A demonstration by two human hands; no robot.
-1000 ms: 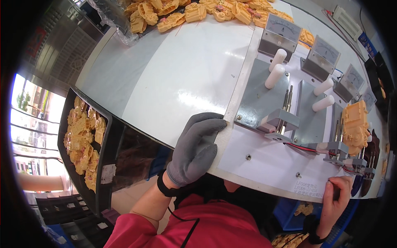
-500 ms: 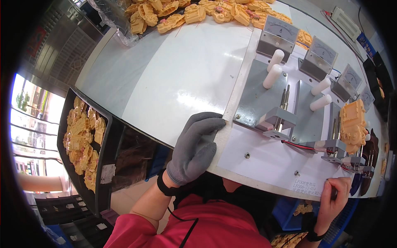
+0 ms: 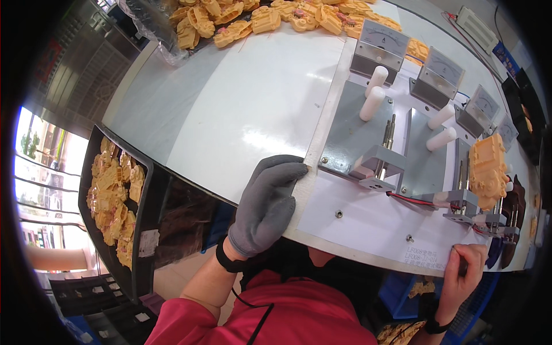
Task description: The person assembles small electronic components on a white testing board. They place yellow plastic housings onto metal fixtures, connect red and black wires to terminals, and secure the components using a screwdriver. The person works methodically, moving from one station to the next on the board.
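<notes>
Fading into the dark rim between three and four o'clock: the far end of the white board, with crowded metal pins and a dark curved object too dim to identify. Too small and pale to read: the gauges, ranged from one o'clock to nearly three.

Turned away and hidden: the back of the yellow-orange plastic part, along with its exact seating. Located at three o'clock, at the board's right end, just beside the pins. Standing nearly upright, boxy at the top with a raised rectangular frame, rounded and knobbly lower down.

Just below centre, toward six o'clock: the left hand, gloved in grey, against the board's left edge, fingers bent, thumb well apart from the index finger. At four o'clock: the right hand, bare, at the board's near edge, fingers folded; impossible to tell whether pinching that edge or merely resting there.

Near nine o'clock: a black tray of similar parts, blurred together. Around twelve: a pile on the desk, cut off by the upper border.
</notes>
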